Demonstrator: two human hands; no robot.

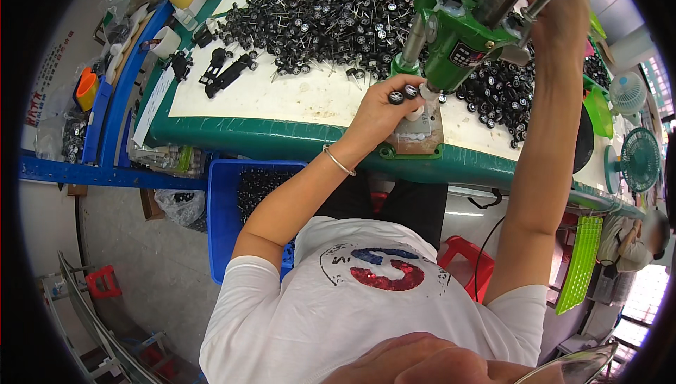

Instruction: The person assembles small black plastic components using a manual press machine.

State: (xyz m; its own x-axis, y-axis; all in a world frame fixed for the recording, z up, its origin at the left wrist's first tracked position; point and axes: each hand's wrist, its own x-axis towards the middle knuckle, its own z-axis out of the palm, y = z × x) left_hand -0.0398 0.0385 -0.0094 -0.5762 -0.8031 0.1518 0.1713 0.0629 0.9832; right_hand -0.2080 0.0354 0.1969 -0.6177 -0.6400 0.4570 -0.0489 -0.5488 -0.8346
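My left hand (379,113) is closed in a pinch around small black toy wheels (404,94) with silver hubs, at the foot of a green hand press (458,49). The wheels sit beside the press's ram tip, above a small metal base plate (417,130). Whether they touch the ram I cannot tell. My right hand (560,17) is raised high beside the press's upper rods, its fingers mostly hidden by the rods and the picture's edge. Behind the press spreads a heap of black wheels on thin metal axles (324,21). More loose wheels (496,95) lie to its right.
Black toy chassis (229,74) lie on the table's left part. The green table edge (282,137) runs in front of me. Below it stands a blue bin (224,222) of small black parts. Green fans (639,158) and a red stool (468,261) are to the right.
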